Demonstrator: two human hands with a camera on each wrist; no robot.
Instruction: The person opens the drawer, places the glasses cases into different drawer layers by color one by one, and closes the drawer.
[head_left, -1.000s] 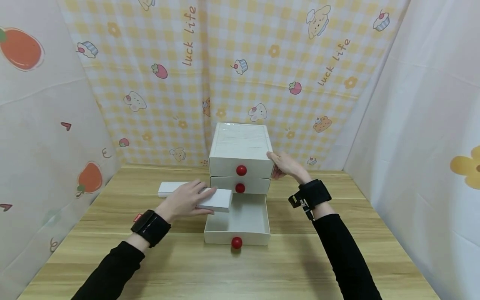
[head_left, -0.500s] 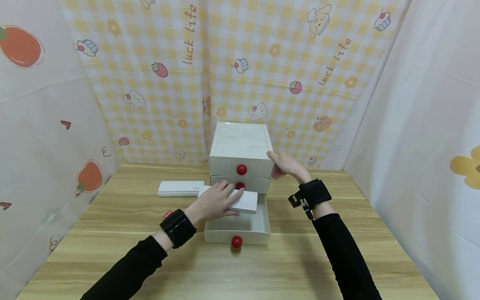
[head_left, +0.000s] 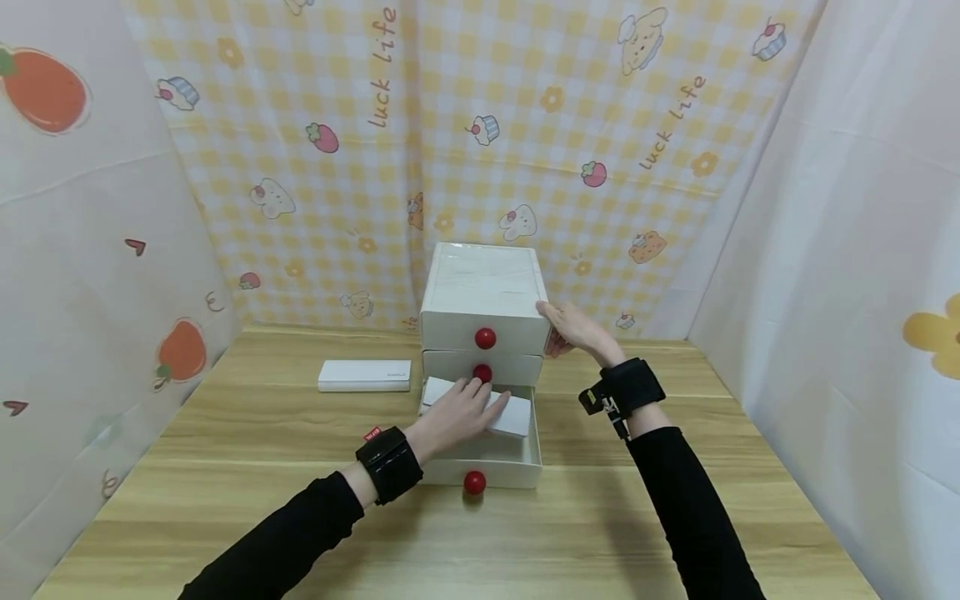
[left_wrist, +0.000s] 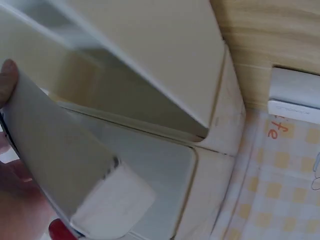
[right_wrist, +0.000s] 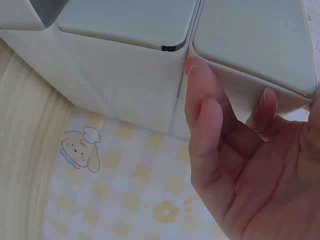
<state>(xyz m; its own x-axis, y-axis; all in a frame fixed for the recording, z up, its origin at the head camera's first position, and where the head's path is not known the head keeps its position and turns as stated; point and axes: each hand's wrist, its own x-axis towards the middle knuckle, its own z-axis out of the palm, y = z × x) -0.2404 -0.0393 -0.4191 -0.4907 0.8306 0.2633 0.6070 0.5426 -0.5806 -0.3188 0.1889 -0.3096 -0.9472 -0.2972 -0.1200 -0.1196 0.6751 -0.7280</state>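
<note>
A white rectangular box (head_left: 512,415) is in my left hand (head_left: 452,423), held over the pulled-out bottom drawer (head_left: 513,475). In the left wrist view, thumb and fingers grip the box (left_wrist: 60,145) from opposite faces, one end pointing toward the drawer fronts. The white drawer cabinet (head_left: 486,279) has three tiers with red ball knobs; its upper two drawers are closed. My right hand (head_left: 576,328) holds the cabinet's upper right edge, thumb on top. In the right wrist view, its bent fingers (right_wrist: 202,100) lie against the side wall.
Another white box (head_left: 364,377) with small print lies on the wooden table (head_left: 225,467), left of the cabinet. A checked yellow curtain (head_left: 322,192) hangs behind, with pale curtains on both sides. The bottom drawer's red knob (head_left: 475,482) sticks out toward the front.
My left hand has carried the white box rightward and lower, from the drawer's left side to over its interior. The box by the cabinet is now fully uncovered. My right hand stays put.
</note>
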